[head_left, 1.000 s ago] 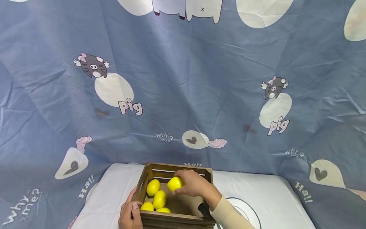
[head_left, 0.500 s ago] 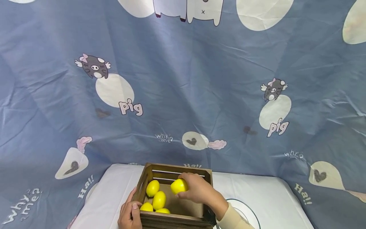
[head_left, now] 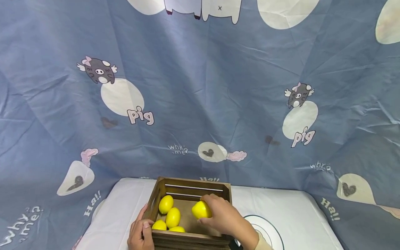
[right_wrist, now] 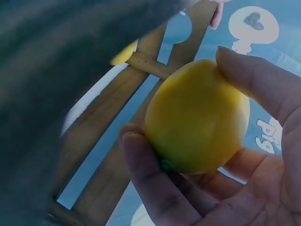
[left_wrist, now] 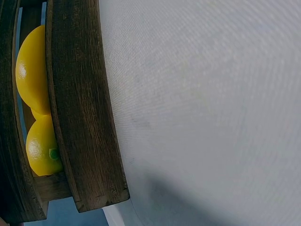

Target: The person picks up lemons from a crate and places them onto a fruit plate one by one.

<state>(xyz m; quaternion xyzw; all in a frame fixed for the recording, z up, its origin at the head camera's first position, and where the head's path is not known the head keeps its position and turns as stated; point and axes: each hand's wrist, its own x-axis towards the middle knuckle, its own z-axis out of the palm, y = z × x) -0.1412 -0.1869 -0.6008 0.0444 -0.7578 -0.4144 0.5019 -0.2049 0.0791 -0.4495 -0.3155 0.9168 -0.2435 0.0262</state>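
My right hand [head_left: 223,215] grips a yellow lemon [head_left: 201,210] over the right part of a slatted wooden crate [head_left: 187,236]. In the right wrist view, the thumb and fingers curl round this lemon [right_wrist: 197,117], whose small green tip shows near the fingers. My left hand [head_left: 140,231] holds the crate's front left corner, its thumb towards the rim. Inside the crate's left side lie several more lemons [head_left: 173,217]. Two of these lemons [left_wrist: 35,70] show through the gap between slats in the left wrist view, where the left hand is nearly out of sight.
A white plate with a dark rim line [head_left: 268,229] lies on the table right of the crate, partly hidden by the right forearm. White cloth [head_left: 300,215] covers the table. Behind it hangs a blue printed curtain [head_left: 200,104].
The right hand has moved right and towards the near side of the crate with the lemon in its grip. The left hand keeps its place at the crate's corner.
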